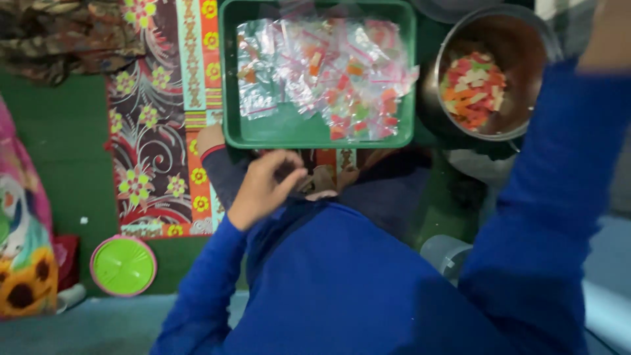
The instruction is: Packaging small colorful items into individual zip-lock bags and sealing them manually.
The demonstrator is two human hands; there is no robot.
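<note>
Your left hand [263, 187] sits loosely curled, grasping nothing, just below the green tray [231, 79] of small bags [322, 72]. Right hand [608, 33] is cut off at the frame edge – grip can't tell – its blue sleeve [545, 190] covers the steel pot [526, 39] rim; green lid [123, 265] lies well apart on the floor.

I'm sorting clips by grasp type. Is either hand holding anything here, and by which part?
It cannot be told. The left hand is curled near the lap, its fingertips pinched together, but nothing shows in its grip. The right hand is raised and mostly out of frame.

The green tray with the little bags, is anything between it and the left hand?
Nothing visible. The left hand hangs just below the green tray, over the lap, with only open space up to the tray's near rim.
</note>
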